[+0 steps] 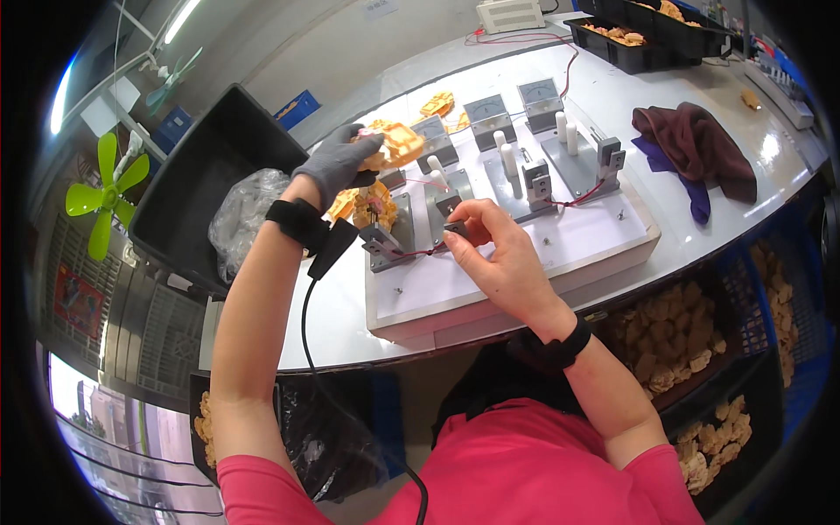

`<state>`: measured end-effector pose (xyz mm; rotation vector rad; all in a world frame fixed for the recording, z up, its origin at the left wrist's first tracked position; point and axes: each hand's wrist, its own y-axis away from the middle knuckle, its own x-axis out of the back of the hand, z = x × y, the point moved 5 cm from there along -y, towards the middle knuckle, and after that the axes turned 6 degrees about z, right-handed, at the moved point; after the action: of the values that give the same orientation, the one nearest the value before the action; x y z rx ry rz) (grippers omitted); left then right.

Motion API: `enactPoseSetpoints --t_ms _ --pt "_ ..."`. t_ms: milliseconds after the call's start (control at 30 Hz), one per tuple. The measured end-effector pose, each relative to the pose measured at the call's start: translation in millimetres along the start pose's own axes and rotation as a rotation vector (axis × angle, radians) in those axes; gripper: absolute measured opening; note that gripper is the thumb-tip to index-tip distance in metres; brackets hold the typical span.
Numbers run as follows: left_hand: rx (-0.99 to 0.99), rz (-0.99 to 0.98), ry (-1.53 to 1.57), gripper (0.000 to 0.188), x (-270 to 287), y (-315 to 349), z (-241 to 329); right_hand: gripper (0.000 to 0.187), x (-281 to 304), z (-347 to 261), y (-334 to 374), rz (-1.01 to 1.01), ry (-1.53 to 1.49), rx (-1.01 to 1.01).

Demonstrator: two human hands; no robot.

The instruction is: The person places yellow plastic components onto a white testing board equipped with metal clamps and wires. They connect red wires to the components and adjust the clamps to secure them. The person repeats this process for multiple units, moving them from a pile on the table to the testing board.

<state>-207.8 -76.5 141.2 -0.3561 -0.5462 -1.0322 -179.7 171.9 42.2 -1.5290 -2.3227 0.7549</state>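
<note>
My left hand (332,164), in a grey glove, is closed on a lumpy yellow-orange piece (399,144) and holds it above the left end of a test fixture (516,284). Below it, a second yellow-orange piece (376,210) sits at the fixture's leftmost station, behind a grey upright block (382,243) with a red wire. My bare right hand (506,261) pinches a small dark grey block (456,229) at the station beside it between thumb and forefinger. What kind of part the yellow-orange pieces are, I cannot tell.
Several panel meters (487,120) and white posts (508,160) stand on the fixture. Left is a black bin (179,188) with a clear plastic bag (248,219); right lies a brown cloth (700,149). Black trays (612,52) of pieces stand far right; crates of tan pieces (669,337) sit below the table.
</note>
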Motion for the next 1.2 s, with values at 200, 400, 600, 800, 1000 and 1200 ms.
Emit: enactPoseSetpoints --t_ms 200,400,600,800,1000,1200 --pt "-0.486 0.101 -0.679 0.063 -17 10 25 0.021 -6 -4 3 0.021 -0.029 0.016" --pt "-0.323 -0.099 -0.487 0.061 -30 50 42 0.022 -1 -1 2 0.033 0.014 0.048" --pt "-0.494 -0.253 -0.532 0.036 -50 66 51 0.022 2 -4 2 0.03 0.026 0.004" --pt "-0.465 -0.315 -0.876 0.053 -59 59 40 0.027 -4 -2 5 0.004 0.018 -0.04" --pt "-0.471 0.0 -0.241 0.062 4 121 24 0.028 9 -7 5 0.148 0.149 0.149" --pt "-0.194 0.325 -0.15 0.053 63 196 -141 0.014 2 -8 16 -0.194 0.577 0.236"
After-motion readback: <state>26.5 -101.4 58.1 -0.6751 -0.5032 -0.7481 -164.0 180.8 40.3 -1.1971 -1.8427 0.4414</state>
